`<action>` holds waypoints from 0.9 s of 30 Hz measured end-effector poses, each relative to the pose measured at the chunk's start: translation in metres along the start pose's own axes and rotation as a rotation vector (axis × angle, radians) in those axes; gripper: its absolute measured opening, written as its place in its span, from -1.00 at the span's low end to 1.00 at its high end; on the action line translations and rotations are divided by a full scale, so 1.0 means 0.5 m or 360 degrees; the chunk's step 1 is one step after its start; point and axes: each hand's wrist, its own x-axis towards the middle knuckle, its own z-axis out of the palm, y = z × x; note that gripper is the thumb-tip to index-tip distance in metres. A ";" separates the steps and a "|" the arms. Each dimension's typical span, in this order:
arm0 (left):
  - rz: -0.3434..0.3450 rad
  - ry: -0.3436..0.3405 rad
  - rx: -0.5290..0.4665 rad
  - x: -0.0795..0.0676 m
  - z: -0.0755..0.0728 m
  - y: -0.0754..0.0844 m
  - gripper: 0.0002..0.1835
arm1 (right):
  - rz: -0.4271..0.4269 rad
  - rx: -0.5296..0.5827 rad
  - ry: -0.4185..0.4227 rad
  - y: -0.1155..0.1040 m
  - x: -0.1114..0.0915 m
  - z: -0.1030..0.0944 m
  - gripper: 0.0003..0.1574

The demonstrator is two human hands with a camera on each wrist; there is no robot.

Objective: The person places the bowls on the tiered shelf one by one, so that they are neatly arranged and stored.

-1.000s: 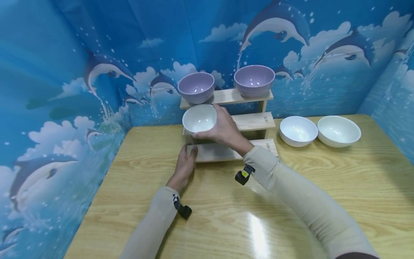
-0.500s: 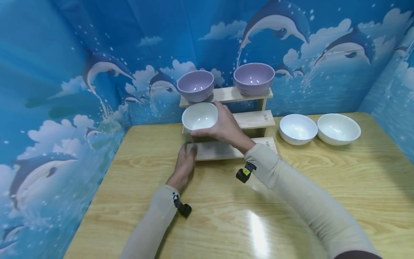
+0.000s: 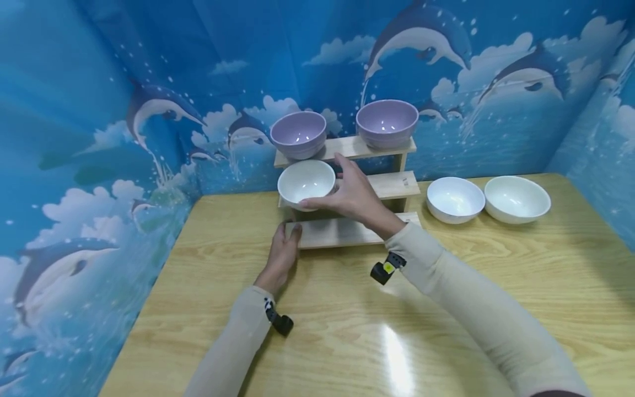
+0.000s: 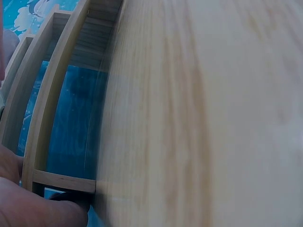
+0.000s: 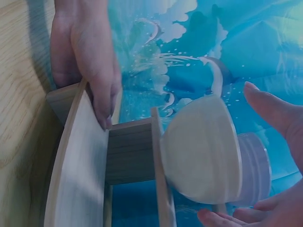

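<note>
A white bowl (image 3: 306, 181) stands at the left end of the middle step of a three-step wooden rack (image 3: 342, 234). My right hand (image 3: 358, 194) is beside the bowl's right side. In the right wrist view, thumb (image 5: 270, 106) and fingers are spread, with a gap between them and the bowl (image 5: 201, 151). My left hand (image 3: 280, 252) grips the left end of the lowest step, thumb on top, as the right wrist view also shows. On the top step sit two purple bowls, one left (image 3: 299, 137) and one right (image 3: 387, 125).
Two more white bowls stand on the table right of the rack, a nearer one (image 3: 455, 201) and one farther right (image 3: 517, 200). The wooden table (image 3: 327, 331) ends at a blue dolphin-print backdrop (image 3: 248, 71) behind and on both sides.
My right hand has loosened from the white bowl and drawn slightly to the right. The bowl stays on the middle step. My left hand keeps its hold on the rack.
</note>
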 end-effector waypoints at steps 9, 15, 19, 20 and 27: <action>-0.0007 -0.0001 0.0002 -0.001 -0.001 0.001 -0.30 | -0.0010 0.0036 -0.0032 -0.004 -0.034 -0.038 0.58; -0.0029 0.0007 0.0004 0.003 0.003 0.005 -0.29 | -0.0043 0.0097 -0.0046 0.004 -0.056 -0.068 0.56; -0.0046 0.0017 0.0015 0.002 0.004 0.005 -0.30 | -0.0033 0.0084 -0.0037 0.016 -0.070 -0.085 0.54; -0.0049 0.0017 0.0021 0.001 0.004 0.004 -0.30 | -0.0037 0.0075 -0.0037 0.019 -0.073 -0.089 0.53; -0.0056 0.0018 0.0038 -0.001 0.003 0.003 -0.30 | -0.0007 0.0051 -0.0018 0.040 -0.100 -0.121 0.49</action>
